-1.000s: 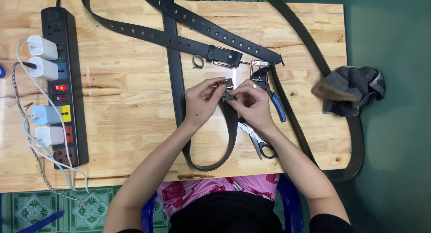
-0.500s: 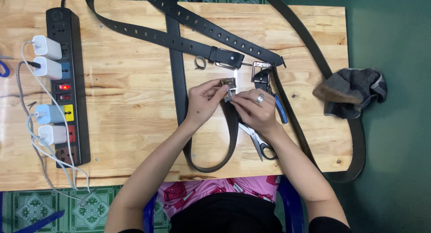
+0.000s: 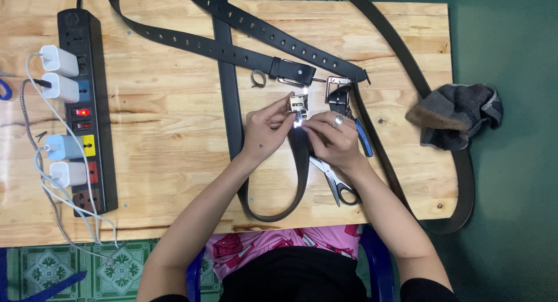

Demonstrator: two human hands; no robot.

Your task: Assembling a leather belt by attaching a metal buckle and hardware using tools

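Observation:
My left hand and my right hand meet over the end of a black leather belt that loops on the wooden table. Both pinch a shiny silver buckle at the belt's end. A ring shows on a finger of my right hand. Partly under my right hand lie scissors with grey handles and blue-handled pliers.
Two more black belts cross the table's far side, one with a buckle, with a small metal loop and a second silver buckle nearby. A black power strip with white chargers lies left. A grey cloth sits at the right edge.
My hands stay at the buckle, with only small finger movements. The view has shifted slightly.

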